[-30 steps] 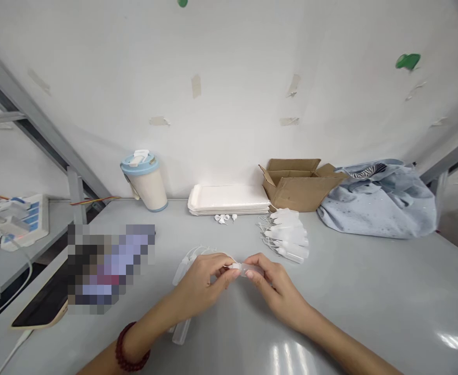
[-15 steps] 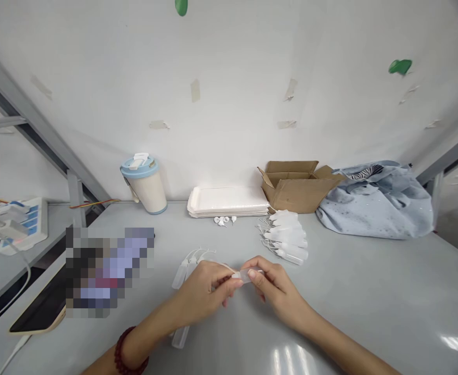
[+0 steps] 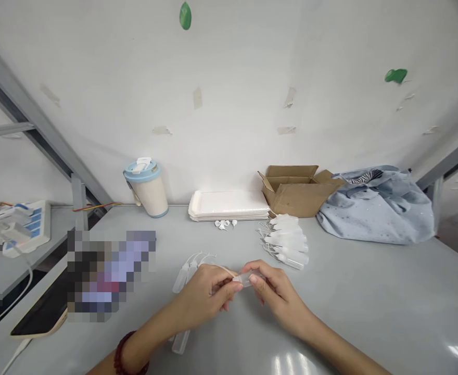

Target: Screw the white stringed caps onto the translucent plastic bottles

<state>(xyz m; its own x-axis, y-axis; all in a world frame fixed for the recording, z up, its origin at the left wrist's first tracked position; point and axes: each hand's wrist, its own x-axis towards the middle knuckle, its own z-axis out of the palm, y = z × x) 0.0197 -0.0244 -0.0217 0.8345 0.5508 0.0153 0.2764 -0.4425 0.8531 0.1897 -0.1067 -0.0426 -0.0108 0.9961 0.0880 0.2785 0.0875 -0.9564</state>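
A small translucent squeeze bottle (image 3: 247, 280) lies between my two hands above the tabletop. My left hand (image 3: 209, 290) is closed on its white capped end, where a thin pale tube runs out to the left over the fingers. My right hand (image 3: 278, 291) pinches the bottle's body between thumb and fingers. Similar bottles with thin curved tubes (image 3: 181, 277) lie left of my left hand, partly hidden by it; another bottle (image 3: 180, 342) shows below that wrist. To the right, a row of several such bottles (image 3: 289, 240) lies fanned out.
Several small white caps (image 3: 223, 225) sit before a stack of white padded envelopes (image 3: 229, 204). An open cardboard box (image 3: 299, 198) and a pale blue cloth bag (image 3: 377, 213) stand behind. A lidded cup (image 3: 148, 190), a phone (image 3: 41, 307) and a power strip (image 3: 37, 226) are on the left.
The whole view has shifted slightly, so the background sits a little lower. Both hands keep their hold on the bottle, with only slight finger movement.
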